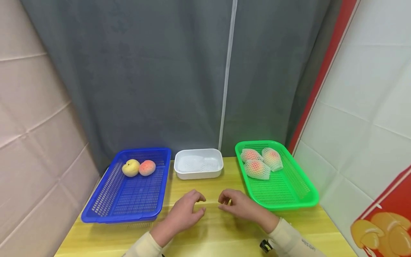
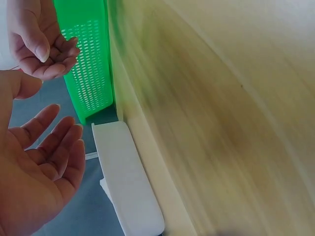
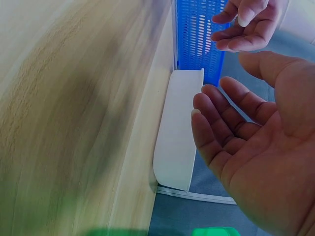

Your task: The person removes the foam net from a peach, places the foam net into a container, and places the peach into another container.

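My left hand (image 1: 183, 213) hovers over the wooden table with its fingers loosely bent and nothing in them. Facing it across a small gap is my right hand (image 1: 240, 206), also relaxed and holding nothing. Beyond both hands stands a white tray (image 1: 199, 175) with pale, net-like material inside. The blue basket (image 1: 138, 200) on the left holds a yellow peach (image 1: 131, 168) and a reddish peach (image 1: 147, 168), side by side and bare. In the green basket (image 1: 279, 194) on the right lie three peaches (image 1: 272, 159) wrapped in white foam nets.
The wooden table (image 1: 205, 235) runs back to a grey curtain (image 1: 160, 71). Pale wall panels (image 1: 41, 150) rise on the left, and white ones (image 1: 353, 117) on the right. A dark object (image 1: 265, 246) shows at my right sleeve.
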`<state>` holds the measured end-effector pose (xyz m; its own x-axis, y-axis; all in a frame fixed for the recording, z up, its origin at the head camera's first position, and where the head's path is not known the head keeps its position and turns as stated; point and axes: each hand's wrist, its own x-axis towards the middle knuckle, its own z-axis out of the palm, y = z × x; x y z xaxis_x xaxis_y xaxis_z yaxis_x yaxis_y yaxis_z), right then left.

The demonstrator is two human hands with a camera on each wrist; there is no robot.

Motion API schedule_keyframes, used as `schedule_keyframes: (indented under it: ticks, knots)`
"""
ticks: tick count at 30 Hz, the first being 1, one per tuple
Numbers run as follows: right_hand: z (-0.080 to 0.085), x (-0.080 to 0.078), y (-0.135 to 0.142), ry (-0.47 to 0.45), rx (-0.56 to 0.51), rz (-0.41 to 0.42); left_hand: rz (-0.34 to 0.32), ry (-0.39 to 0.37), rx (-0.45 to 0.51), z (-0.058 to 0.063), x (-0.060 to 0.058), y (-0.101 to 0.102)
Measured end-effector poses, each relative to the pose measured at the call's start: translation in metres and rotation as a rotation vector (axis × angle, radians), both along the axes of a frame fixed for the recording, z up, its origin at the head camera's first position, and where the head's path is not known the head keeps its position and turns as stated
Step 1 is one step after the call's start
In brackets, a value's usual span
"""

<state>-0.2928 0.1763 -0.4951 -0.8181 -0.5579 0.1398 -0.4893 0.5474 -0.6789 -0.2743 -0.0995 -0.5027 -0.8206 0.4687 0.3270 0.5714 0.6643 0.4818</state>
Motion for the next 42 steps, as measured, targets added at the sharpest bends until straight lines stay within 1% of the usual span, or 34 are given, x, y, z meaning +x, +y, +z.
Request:
schedule_keyframes:
  ticks: [3,7,13,17,21,23,25,27,30,33,36,39,42]
  knots:
    - [0.0,0.001,0.001,-0.014,0.003,0.001,-0.003,-0.008,0.01,-0.003,-0.001,0.002]
    - [0.002,0.001,0.003,-0.002,0.008,-0.015,-0.011,-0.019,0.021,-0.003,-0.003,0.005]
    - [0.009,-0.001,0.009,0.061,0.009,-0.053,-0.025,-0.014,0.031,0.001,-0.005,0.014]
    - [0.017,0.0,0.015,0.076,0.006,-0.078,-0.029,-0.011,0.045,0.003,-0.008,0.021]
    - [0.026,0.001,0.025,0.09,-0.009,-0.11,-0.034,-0.007,0.062,0.008,-0.013,0.034]
    - [0.029,0.001,0.032,0.097,-0.015,-0.136,-0.051,-0.003,0.072,0.011,-0.016,0.043]
    - [0.032,0.001,0.041,0.107,-0.018,-0.162,-0.078,-0.004,0.08,0.013,-0.02,0.053]
    - [0.035,0.0,0.05,0.125,-0.026,-0.19,-0.12,-0.005,0.089,0.015,-0.023,0.065]
    - [0.038,0.0,0.067,0.157,-0.047,-0.237,-0.207,-0.008,0.101,0.017,-0.029,0.084]
    - [0.041,0.0,0.084,0.16,-0.063,-0.296,-0.3,0.01,0.096,0.02,-0.034,0.102]
    - [0.043,0.0,0.101,0.143,-0.08,-0.338,-0.37,0.058,0.058,0.023,-0.038,0.12]
    - [0.045,0.002,0.114,0.133,-0.084,-0.378,-0.412,0.11,0.017,0.025,-0.04,0.137]
    - [0.048,0.003,0.124,0.134,-0.072,-0.398,-0.446,0.174,-0.016,0.024,-0.044,0.153]
